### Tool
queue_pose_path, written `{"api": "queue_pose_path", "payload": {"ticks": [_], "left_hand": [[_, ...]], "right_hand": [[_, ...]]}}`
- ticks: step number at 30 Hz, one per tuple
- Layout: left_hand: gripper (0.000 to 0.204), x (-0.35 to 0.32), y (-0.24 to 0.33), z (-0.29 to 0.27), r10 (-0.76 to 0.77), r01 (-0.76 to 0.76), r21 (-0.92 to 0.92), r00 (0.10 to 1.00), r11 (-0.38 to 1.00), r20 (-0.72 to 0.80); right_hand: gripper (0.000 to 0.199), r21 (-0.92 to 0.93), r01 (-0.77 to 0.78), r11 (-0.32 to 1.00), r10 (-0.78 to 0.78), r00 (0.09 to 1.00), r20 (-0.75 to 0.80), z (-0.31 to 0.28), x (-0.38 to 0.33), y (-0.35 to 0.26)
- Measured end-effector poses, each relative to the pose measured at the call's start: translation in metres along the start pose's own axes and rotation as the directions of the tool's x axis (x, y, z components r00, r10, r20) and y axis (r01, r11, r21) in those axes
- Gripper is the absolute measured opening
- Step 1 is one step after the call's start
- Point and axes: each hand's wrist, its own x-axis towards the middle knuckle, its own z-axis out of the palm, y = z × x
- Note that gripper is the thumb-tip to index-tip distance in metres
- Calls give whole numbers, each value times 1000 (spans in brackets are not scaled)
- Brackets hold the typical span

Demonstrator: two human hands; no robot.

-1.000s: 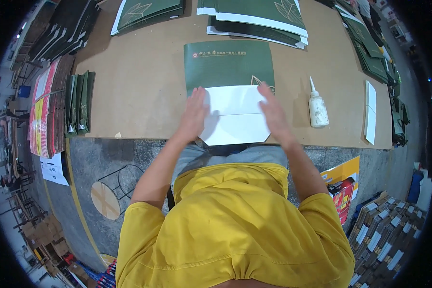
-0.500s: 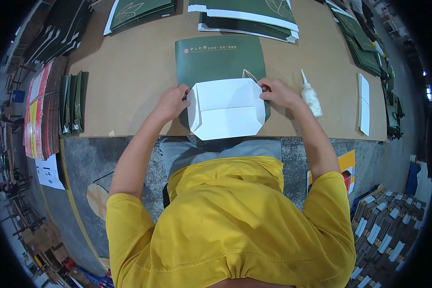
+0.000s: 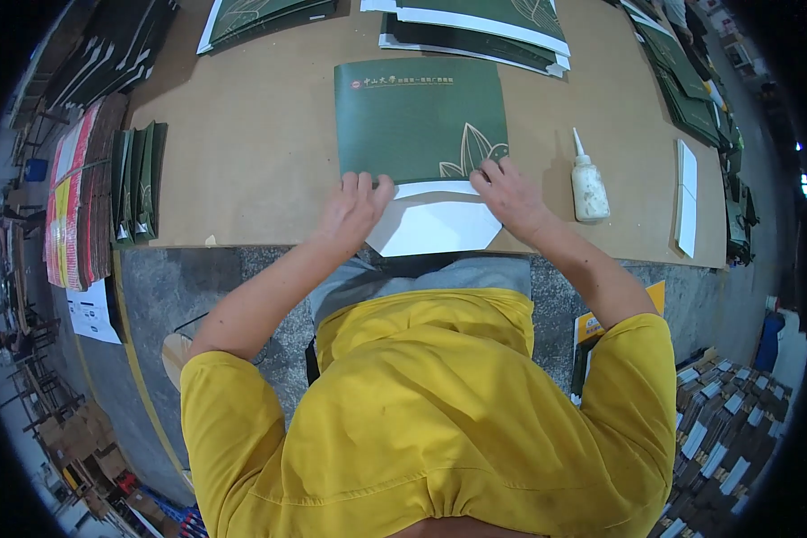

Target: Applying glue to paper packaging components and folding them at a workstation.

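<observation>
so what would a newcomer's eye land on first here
Probably the dark green paper bag lying flat at the middle of the brown table, its white folded bottom flap pointing toward the person. The left hand and right hand press on that flap's two corners. A small white glue bottle stands just right of the right hand.

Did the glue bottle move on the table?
No. The glue bottle stands at the same spot right of the green bag on the table.
</observation>
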Motion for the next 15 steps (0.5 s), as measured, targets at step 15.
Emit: {"api": "queue_pose_path", "payload": {"ticks": [15], "left_hand": [[62, -70, 7, 27, 16, -35, -166, 994, 985, -110]], "right_hand": [[57, 216, -157, 964, 134, 984, 118, -11, -83, -37]]}}
